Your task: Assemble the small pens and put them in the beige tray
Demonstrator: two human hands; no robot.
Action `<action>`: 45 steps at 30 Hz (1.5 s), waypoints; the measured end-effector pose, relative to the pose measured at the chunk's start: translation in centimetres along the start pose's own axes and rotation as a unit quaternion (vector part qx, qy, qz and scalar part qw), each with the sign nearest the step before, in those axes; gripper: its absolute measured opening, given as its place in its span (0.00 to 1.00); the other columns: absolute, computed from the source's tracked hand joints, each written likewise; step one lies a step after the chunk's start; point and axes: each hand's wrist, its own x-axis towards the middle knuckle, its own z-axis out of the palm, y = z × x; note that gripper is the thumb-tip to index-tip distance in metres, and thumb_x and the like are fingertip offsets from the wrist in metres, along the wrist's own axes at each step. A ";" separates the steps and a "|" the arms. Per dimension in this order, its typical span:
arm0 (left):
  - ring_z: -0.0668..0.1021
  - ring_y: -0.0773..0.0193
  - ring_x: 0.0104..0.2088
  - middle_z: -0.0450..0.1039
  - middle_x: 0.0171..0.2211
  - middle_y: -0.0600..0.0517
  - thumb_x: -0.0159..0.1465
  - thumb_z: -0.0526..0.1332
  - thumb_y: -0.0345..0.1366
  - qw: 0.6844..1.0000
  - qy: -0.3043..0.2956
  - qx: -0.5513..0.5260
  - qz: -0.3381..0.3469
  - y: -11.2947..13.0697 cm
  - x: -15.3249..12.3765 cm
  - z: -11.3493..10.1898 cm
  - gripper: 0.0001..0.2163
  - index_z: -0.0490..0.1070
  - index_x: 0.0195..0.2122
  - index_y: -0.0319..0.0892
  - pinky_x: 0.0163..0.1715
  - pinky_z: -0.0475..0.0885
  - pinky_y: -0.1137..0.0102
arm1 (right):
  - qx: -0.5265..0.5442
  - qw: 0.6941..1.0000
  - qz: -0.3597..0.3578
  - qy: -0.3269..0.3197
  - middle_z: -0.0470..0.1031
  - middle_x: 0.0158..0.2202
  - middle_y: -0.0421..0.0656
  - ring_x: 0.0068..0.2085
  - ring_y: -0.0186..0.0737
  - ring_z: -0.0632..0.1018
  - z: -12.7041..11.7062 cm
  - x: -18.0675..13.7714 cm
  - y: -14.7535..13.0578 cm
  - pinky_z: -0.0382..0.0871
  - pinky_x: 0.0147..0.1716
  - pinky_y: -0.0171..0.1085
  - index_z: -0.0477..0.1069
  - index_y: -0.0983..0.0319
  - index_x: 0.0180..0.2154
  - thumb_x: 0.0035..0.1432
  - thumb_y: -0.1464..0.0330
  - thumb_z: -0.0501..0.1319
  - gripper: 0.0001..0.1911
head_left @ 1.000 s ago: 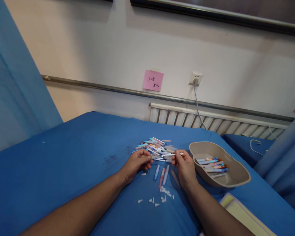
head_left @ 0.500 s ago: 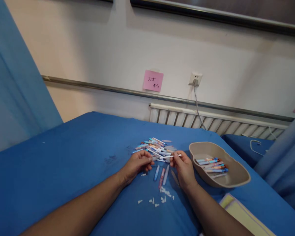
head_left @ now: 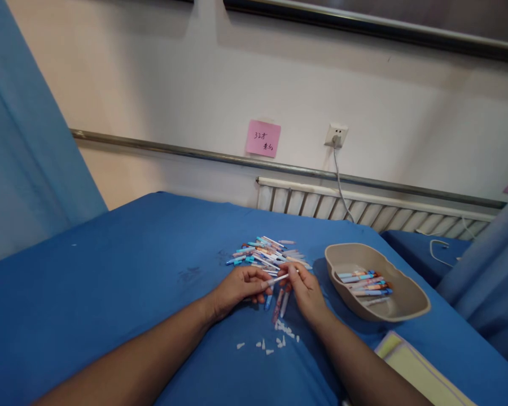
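Note:
A thin white pen refill (head_left: 280, 277) spans the gap between my two hands. My left hand (head_left: 242, 287) pinches its left end, where a greyish part shows at the fingertips, too small to make out. Closed around the other end is my right hand (head_left: 308, 294), thumb on top. Just behind the fingers lies a heap of pens and white refills (head_left: 258, 255). Below the hands are a blue pen barrel (head_left: 268, 301), a pink one (head_left: 277, 307) and a pale one (head_left: 284, 304), partly covered. Several small white pen tips (head_left: 284, 328) are scattered nearer to me.
A beige bin (head_left: 400, 312) holding several pens stands to the right on the blue sheet (head_left: 122, 265). In front of it lies a folded yellow cloth (head_left: 415, 366). A radiator (head_left: 294, 200) and a wall socket (head_left: 336, 135) with a plugged cable are behind.
My right hand has moved left and slightly down, closer to my left hand. Less of the white refill shows between them, and it now slants up to the right.

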 end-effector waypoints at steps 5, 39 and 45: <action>0.71 0.71 0.19 0.74 0.25 0.52 0.55 0.64 0.40 0.996 -0.081 -0.004 -0.027 0.2 -0.4 0.7 0.16 0.72 0.43 0.39 0.20 0.66 0.76 | 0.029 0.999 0.010 -0.030 0.75 0.34 0.42 0.28 0.37 0.74 0.1 -0.1 -0.1 0.66 0.27 0.35 0.71 0.60 0.42 0.58 0.51 0.51 0.23; 0.72 0.74 0.20 0.70 0.24 0.56 0.53 0.65 0.34 0.971 0.108 -0.212 -0.009 0.1 0.8 -1.7 0.08 0.68 0.32 0.39 0.21 0.66 0.80 | 0.120 0.980 0.109 0.116 0.72 0.21 0.38 0.18 0.31 0.68 0.8 -0.2 -0.8 0.57 0.18 0.30 0.71 0.64 0.28 0.41 0.53 0.66 0.20; 0.76 0.72 0.23 0.74 0.27 0.53 0.55 0.65 0.32 0.966 0.117 -0.230 -0.026 0.1 0.9 -2.2 0.08 0.68 0.35 0.39 0.24 0.70 0.80 | 0.294 0.924 0.186 0.156 0.74 0.25 0.39 0.23 0.32 0.72 0.4 -1.0 -0.9 0.63 0.20 0.29 0.71 0.63 0.31 0.38 0.63 0.69 0.16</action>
